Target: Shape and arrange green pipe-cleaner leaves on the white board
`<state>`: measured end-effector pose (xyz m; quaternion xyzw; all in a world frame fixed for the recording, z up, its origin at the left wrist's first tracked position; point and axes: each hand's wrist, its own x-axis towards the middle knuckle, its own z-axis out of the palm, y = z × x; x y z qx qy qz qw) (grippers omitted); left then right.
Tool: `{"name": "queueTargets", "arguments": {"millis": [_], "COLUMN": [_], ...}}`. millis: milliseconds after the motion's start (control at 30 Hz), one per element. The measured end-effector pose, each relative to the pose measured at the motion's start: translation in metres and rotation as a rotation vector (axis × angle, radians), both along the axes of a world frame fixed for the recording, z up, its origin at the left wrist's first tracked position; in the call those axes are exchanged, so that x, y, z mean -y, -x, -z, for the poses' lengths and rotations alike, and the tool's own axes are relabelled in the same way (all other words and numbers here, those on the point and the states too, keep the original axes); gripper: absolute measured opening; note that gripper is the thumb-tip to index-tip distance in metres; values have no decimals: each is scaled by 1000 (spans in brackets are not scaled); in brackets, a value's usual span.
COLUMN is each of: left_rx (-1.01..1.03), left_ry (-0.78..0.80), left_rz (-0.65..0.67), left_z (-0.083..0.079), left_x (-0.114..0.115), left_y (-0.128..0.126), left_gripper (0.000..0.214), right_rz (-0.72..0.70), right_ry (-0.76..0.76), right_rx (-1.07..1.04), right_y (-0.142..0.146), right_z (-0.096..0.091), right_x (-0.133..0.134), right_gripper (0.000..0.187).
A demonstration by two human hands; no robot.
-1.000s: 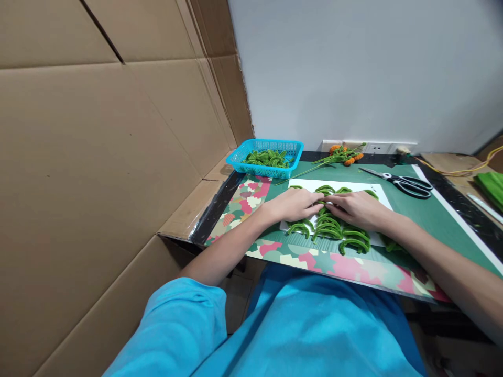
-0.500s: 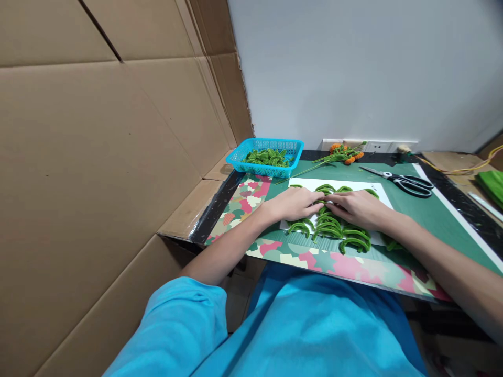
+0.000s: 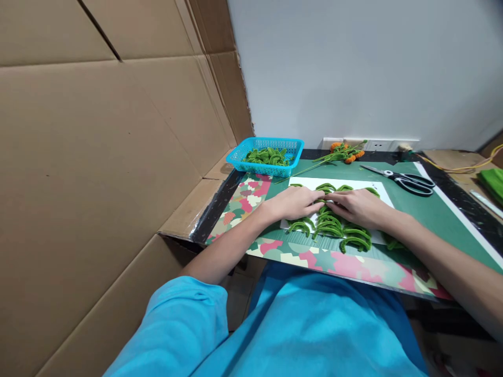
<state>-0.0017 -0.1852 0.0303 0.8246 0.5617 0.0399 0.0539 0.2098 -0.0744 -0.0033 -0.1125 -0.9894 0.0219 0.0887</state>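
Observation:
My left hand and my right hand rest knuckles up on a white sheet, their fingertips meeting over a small green fuzzy curved piece. Both hands have their fingers drawn together in a pinch on it. Several more green curved pieces lie in a cluster on the sheet just below my hands, and a few sit beyond my fingers.
A blue mesh basket holding green pieces stands at the back left. Orange flowers on green stems lie near the wall socket. Black-handled scissors lie to the right on the green mat. A cardboard wall rises on the left.

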Motion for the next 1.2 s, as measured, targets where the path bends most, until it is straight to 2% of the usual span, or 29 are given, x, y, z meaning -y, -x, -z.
{"name": "queueTargets", "arguments": {"millis": [1200], "left_rx": [-9], "left_ry": [-8], "left_rz": [8], "left_z": [1], "left_x": [0], "left_y": [1], "left_gripper": [32], "right_rz": [3], "right_ry": [-2], "right_rx": [4], "right_y": [0], "right_z": [-2], "right_x": [1], "right_gripper": [40]}}
